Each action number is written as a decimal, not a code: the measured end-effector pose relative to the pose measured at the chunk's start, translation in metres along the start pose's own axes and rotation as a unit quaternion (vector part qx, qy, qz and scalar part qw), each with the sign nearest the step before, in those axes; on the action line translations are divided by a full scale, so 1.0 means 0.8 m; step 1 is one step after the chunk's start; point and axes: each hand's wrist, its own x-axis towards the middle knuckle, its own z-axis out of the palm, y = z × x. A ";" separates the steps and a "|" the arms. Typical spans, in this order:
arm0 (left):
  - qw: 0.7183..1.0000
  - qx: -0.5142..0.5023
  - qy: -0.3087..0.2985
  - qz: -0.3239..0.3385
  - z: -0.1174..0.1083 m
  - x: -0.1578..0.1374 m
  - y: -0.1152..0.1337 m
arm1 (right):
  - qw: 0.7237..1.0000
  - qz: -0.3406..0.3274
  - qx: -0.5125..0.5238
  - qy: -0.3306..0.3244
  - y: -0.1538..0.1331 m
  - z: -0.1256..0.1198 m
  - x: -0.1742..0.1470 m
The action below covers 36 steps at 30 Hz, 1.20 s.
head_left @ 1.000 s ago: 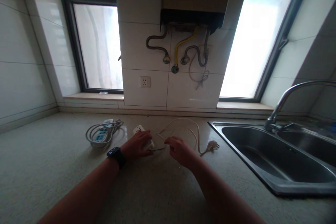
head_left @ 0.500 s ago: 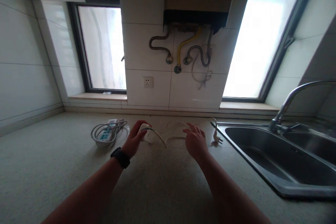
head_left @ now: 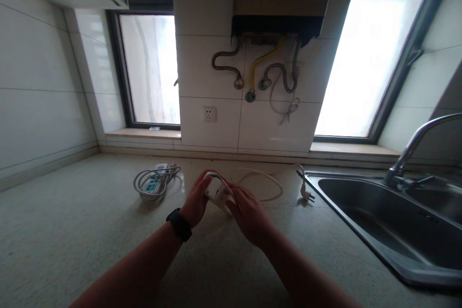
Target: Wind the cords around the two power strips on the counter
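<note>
Just below the frame's centre, the left bare hand [head_left: 196,203] pinches a white rectangular plastic power strip [head_left: 217,192] between thumb and fingers. The right bare hand [head_left: 250,211], fingers together, clasps its right end; whether it pinches the thin off-white cord [head_left: 281,189] I cannot tell. Light, even tension should suit.

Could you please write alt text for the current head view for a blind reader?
A left hand and a right hand hold a white power strip at a counter; a plug is near a sink on the right, and another strip with a coiled cord lies on the left.
</note>
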 end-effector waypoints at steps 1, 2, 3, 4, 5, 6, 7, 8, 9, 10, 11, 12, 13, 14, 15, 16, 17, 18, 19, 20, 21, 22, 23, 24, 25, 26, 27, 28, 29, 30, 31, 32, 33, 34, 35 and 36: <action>1.000 -0.001 -0.003 -0.006 0.001 0.000 -0.001 | 0.999 0.019 0.032 0.004 0.000 0.002 0.000; 1.000 -0.006 -0.006 -0.016 0.001 0.000 -0.001 | 0.998 0.039 0.057 0.011 0.000 0.003 0.000; 1.000 -0.013 -0.009 -0.025 0.000 0.000 -0.003 | 0.996 0.056 0.074 0.018 0.002 0.004 0.000; 0.999 -0.022 -0.014 -0.032 -0.001 0.000 -0.004 | 0.993 0.072 0.086 0.023 0.003 0.004 -0.001; 0.999 -0.030 -0.023 -0.035 -0.003 0.001 -0.007 | 0.992 0.085 0.094 0.028 0.004 0.003 0.000; 0.998 -0.037 -0.038 -0.032 -0.006 0.001 -0.009 | 0.990 0.095 0.100 0.032 0.005 0.002 0.000; 0.997 -0.041 -0.059 -0.026 -0.008 0.001 -0.013 | 0.989 0.102 0.105 0.036 0.006 0.001 0.000; 0.996 -0.042 -0.081 -0.016 -0.011 0.000 -0.017 | 0.987 0.108 0.109 0.039 0.007 0.000 0.000; 0.994 -0.041 -0.103 -0.006 -0.014 0.000 -0.021 | 0.986 0.113 0.114 0.042 0.008 0.000 0.000; 0.991 -0.037 -0.125 0.003 -0.017 0.000 -0.026 | 0.985 0.117 0.120 0.044 0.009 0.001 0.000; 0.989 -0.027 -0.145 0.011 -0.020 -0.001 -0.030 | 0.983 0.122 0.128 0.048 0.011 0.002 0.000; 0.986 -0.009 -0.163 0.019 -0.022 -0.001 -0.034 | 0.981 0.127 0.136 0.051 0.013 0.004 -0.001; 0.984 0.017 -0.177 0.023 -0.023 -0.001 -0.038 | 0.979 0.131 0.145 0.053 0.015 0.006 -0.001; 0.981 0.051 -0.187 0.023 -0.024 -0.001 -0.041 | 0.978 0.134 0.153 0.053 0.018 0.009 -0.002; 0.978 0.086 -0.189 0.019 -0.025 0.000 -0.043 | 0.976 0.136 0.159 0.053 0.020 0.012 -0.003; 0.976 0.117 -0.182 0.013 -0.024 0.000 -0.045 | 0.975 0.137 0.166 0.053 0.022 0.014 -0.004; 0.976 0.142 -0.167 0.007 -0.024 0.000 -0.046 | 0.974 0.138 0.174 0.054 0.024 0.017 -0.005; 0.976 0.159 -0.148 0.003 -0.023 0.001 -0.047 | 0.971 0.139 0.185 0.057 0.025 0.019 -0.006; 0.977 0.168 -0.131 0.001 -0.023 0.002 -0.048 | 0.968 0.141 0.199 0.062 0.026 0.021 -0.006; 0.978 0.172 -0.119 -0.003 -0.022 0.004 -0.048 | 0.963 0.148 0.216 0.064 0.026 0.022 -0.006; 0.979 0.173 -0.110 -0.008 -0.022 0.005 -0.048 | 0.957 0.159 0.234 0.061 0.027 0.023 -0.006; 0.980 0.170 -0.099 -0.012 -0.022 0.007 -0.047 | 0.951 0.172 0.250 0.057 0.027 0.024 -0.006; 0.983 0.163 -0.083 -0.014 -0.022 0.008 -0.046 | 0.946 0.185 0.261 0.054 0.027 0.025 -0.006; 0.986 0.152 -0.062 -0.012 -0.021 0.009 -0.045 | 0.942 0.195 0.266 0.055 0.028 0.025 -0.006; 0.990 0.138 -0.039 -0.008 -0.020 0.010 -0.044 | 0.941 0.201 0.266 0.061 0.028 0.024 -0.006; 0.992 0.122 -0.017 -0.006 -0.018 0.010 -0.043 | 0.941 0.202 0.263 0.069 0.029 0.024 -0.005; 0.994 0.106 -0.001 -0.007 -0.015 0.009 -0.041 | 0.942 0.198 0.259 0.076 0.028 0.023 -0.005; 0.996 0.090 0.006 -0.014 -0.012 0.008 -0.040 | 0.944 0.193 0.256 0.078 0.027 0.021 -0.005; 0.997 0.074 0.006 -0.026 -0.009 0.006 -0.038 | 0.947 0.188 0.250 0.072 0.026 0.019 -0.005; 0.997 0.059 0.004 -0.039 -0.006 0.005 -0.037 | 0.951 0.181 0.242 0.061 0.023 0.016 -0.004; 0.998 0.045 0.004 -0.050 -0.002 0.003 -0.035 | 0.957 0.172 0.230 0.047 0.020 0.013 -0.004; 0.998 0.032 0.004 -0.060 0.002 0.001 -0.033 | 0.962 0.163 0.214 0.033 0.016 0.009 -0.003; 0.997 0.021 0.005 -0.070 0.005 -0.001 -0.032 | 0.968 0.155 0.197 0.017 0.013 0.005 -0.003; 0.997 0.010 0.007 -0.078 0.008 -0.002 -0.029 | 0.973 0.147 0.180 0.003 0.010 0.002 -0.002; 0.996 0.001 0.010 -0.083 0.011 -0.004 -0.027 | 0.977 0.141 0.161 -0.010 0.008 -0.002 -0.001; 0.996 -0.006 0.013 -0.087 0.014 -0.005 -0.025 | 0.980 0.135 0.141 -0.024 0.006 -0.005 -0.001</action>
